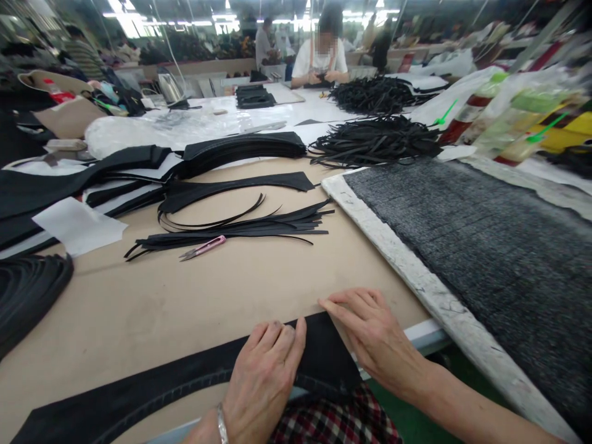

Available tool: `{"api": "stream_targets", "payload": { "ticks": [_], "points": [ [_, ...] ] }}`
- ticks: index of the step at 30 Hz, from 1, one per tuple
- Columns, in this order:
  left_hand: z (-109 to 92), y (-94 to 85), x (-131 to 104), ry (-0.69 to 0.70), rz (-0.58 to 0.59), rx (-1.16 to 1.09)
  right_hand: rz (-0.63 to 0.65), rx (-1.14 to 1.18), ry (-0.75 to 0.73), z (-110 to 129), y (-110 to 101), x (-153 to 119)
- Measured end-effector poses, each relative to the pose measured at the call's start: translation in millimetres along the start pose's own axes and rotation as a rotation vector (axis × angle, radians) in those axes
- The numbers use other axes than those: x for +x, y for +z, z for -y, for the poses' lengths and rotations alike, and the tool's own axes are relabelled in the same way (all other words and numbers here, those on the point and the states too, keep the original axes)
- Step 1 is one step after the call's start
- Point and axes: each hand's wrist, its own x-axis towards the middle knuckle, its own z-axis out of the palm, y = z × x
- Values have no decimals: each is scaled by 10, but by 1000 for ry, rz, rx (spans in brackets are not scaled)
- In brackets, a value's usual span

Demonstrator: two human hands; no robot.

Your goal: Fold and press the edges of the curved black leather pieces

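Note:
A long, curved black panel (185,369) lies along the near edge of the table, and I cannot tell whether it is cloth or leather. My left hand (266,370) rests on the panel with fingers bent and pressed together, gripping its upper edge. At the panel's right-hand corner, my right hand (370,333) has its thumb and fingertips closed in a pinch. Part of the panel's lower edge is hidden by my left hand. Farther up the table, pink thread snips (209,247) lie beside a bundle of thin black strips (240,228).
Another black panel (240,187) and a stack of them (245,148) lie beyond the strips. A white-edged board with a dark rough top (485,246) stands at the right. Tangled black strips (374,140), bottles (472,111) and a seated co-worker (319,58) are farther back.

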Motion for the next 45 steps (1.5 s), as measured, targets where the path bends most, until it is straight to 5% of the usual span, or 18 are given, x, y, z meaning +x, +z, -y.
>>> {"api": "stream_targets", "payload": {
  "ticks": [19, 32, 38, 45],
  "points": [
    [-39, 7, 23, -28, -21, -9, -64, -46, 34, -4, -28, -94],
    [-40, 22, -20, -82, -163, -1, 38, 21, 89, 11, -24, -33],
    [-52, 0, -184, -112, -182, -63, 64, -39, -5, 16, -52, -19],
    [-77, -11, -340, -90, -190, -105, 89, -204, -284, -49, -40, 58]
  ]
}}
